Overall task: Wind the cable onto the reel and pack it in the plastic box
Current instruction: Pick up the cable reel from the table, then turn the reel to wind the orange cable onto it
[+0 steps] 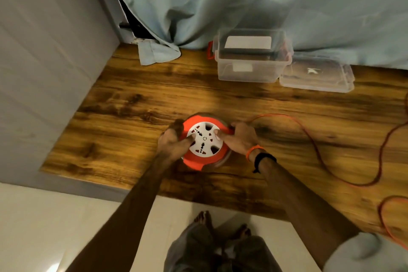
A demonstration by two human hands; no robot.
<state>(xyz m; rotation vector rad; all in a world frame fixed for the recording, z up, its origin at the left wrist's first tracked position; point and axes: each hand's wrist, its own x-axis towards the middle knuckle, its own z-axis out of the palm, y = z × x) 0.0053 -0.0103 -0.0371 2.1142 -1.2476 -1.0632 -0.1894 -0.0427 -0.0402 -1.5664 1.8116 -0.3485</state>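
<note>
At table centre | left hand (174, 141), right hand (239, 139) clasped reel (205, 142) | cable (331, 161) mostly unwound toward 3 o'clock | plastic box (249, 59) open at 12, unpacked

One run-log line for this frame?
stage: winding | hands: left hand and right hand on reel | cable: mostly loose on table | box: open, lid beside
</note>
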